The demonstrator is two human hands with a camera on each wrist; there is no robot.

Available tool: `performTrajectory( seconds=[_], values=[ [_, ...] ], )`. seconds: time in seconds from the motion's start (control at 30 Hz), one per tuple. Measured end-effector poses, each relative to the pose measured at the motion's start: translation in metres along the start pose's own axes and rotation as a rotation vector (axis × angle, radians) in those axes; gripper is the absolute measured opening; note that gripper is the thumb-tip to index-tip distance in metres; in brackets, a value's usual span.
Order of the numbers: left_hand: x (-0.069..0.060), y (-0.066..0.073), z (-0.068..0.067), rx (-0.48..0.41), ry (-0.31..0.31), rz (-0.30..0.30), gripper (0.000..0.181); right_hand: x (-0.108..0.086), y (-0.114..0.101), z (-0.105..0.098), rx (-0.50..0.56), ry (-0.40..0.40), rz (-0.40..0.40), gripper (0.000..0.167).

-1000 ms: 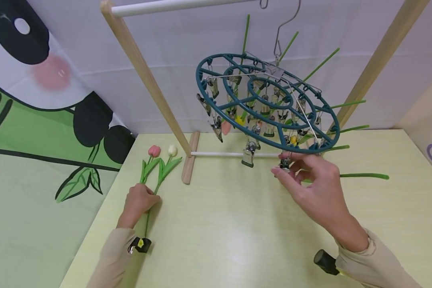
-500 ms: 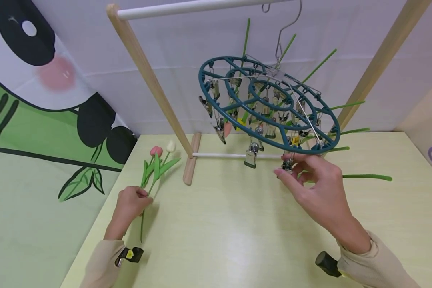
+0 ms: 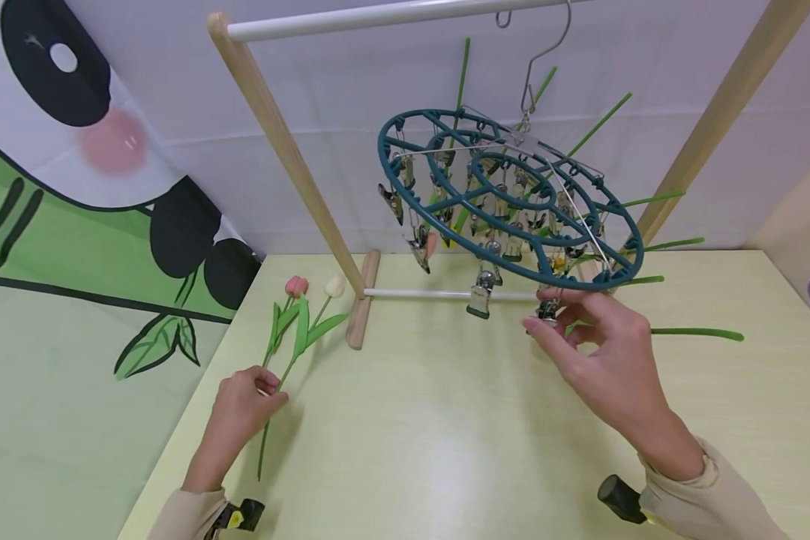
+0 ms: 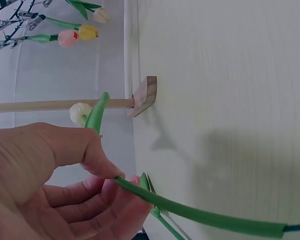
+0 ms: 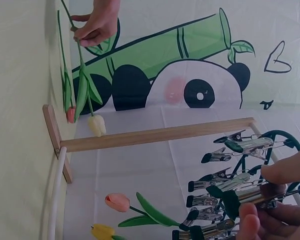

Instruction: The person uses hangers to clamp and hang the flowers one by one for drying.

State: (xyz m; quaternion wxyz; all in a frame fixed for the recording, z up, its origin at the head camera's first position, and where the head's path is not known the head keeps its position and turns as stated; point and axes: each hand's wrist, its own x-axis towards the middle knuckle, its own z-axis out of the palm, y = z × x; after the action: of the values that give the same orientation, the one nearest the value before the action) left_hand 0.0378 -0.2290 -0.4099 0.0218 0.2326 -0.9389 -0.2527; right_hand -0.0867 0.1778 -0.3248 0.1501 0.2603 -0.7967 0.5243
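Note:
My left hand (image 3: 239,409) pinches the green stem of a white tulip (image 3: 302,330) between thumb and fingers. In the right wrist view the white tulip (image 5: 95,125) is held off the table, and the stem's cut end points toward me in the head view. A pink tulip (image 3: 296,286) lies on the table beside it. At the near rim of a round dark-teal hanging clip dryer (image 3: 459,201), my right hand (image 3: 607,345) pinches a metal clip (image 3: 548,309). In the right wrist view this clip (image 5: 240,199) has dark green tips.
The dryer hangs by a wire hook (image 3: 536,60) from the white bar (image 3: 378,13) of a wooden frame (image 3: 277,135). Several tulips with green stems (image 3: 698,332) are clipped along its far and right sides. Other clips, such as one clip (image 3: 479,296), dangle at the near rim.
My left hand has drawn back toward me, raising the white tulip from the table and apart from the pink one. My right hand keeps hold of the same clip.

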Motion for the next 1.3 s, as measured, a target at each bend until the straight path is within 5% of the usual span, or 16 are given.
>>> performTrajectory(
  seconds=[0.67,1.3],
  values=[
    [-0.021,0.037,-0.002,0.041,0.031,0.102,0.012,-0.005,0.002,-0.001,0.179,0.003,-0.007,0.027],
    [-0.032,0.067,-0.008,0.139,0.052,0.189,0.011,-0.005,0.006,-0.004,0.126,0.005,0.012,0.025]
  ],
)
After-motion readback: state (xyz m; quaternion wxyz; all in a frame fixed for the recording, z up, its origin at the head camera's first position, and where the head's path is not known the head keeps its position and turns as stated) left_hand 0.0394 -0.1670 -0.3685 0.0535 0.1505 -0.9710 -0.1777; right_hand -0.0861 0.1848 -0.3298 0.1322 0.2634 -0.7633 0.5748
